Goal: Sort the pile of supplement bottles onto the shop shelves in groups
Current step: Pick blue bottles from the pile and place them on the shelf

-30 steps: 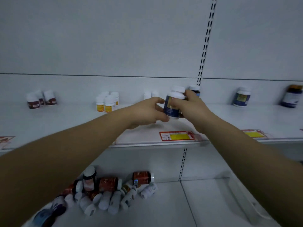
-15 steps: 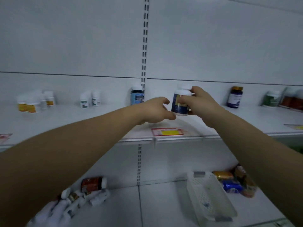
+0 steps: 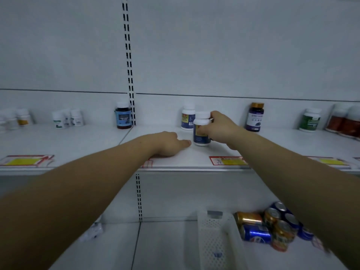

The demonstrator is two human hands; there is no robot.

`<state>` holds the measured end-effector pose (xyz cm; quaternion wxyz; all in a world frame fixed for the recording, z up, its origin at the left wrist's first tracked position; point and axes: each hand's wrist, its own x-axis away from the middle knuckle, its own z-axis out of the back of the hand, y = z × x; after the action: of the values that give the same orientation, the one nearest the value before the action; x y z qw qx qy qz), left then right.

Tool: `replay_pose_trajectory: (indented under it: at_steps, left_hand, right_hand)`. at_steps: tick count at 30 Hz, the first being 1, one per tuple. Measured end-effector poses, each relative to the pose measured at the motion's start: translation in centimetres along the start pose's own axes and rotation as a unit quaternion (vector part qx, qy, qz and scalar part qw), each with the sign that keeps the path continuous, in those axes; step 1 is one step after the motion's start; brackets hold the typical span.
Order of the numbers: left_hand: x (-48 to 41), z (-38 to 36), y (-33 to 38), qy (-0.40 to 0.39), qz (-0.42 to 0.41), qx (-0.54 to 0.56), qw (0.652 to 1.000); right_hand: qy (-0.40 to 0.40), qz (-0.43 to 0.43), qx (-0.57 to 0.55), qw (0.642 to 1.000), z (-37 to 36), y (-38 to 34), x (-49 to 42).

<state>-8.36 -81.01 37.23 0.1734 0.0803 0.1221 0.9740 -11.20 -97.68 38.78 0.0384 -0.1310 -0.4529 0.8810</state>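
right hand (image 3: pixel 221 127): fingers clamped on bottle (image 3: pixel 201 131), upright on shelf (image 3: pixel 175 160)
left hand (image 3: pixel 167 144): fingers loose, resting near front edge

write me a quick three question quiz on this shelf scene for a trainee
1. True or false: the left hand holds a bottle.
2. What lies right of the white basket on the lower shelf?
3. The right hand grips a white-capped blue-label bottle. Its matching bottle stands: A) just behind it B) in the basket C) on the lower shelf
Key: 1 false; 2 drink cans; 3 A
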Motion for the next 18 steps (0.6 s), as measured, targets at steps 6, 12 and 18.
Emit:
replay_pose_trajectory:
  at_steps: [6,12,18]
  left_hand:
    - [-1.0,-1.4,0.2,0.016,0.032,-0.074,0.997]
    - [-0.7,-1.3,0.4,0.018,0.031,-0.082,0.996]
    - [-0.7,-1.4,0.5,0.029,0.032,-0.077,0.996]
  right_hand:
    - [0.000,0.029,0.064,0.998,0.4,1.5,-2.7]
    - [0.019,0.038,0.137,0.990,0.5,2.5,-5.6]
    - [0.029,0.033,0.174,0.984,0.2,3.2,-8.5]
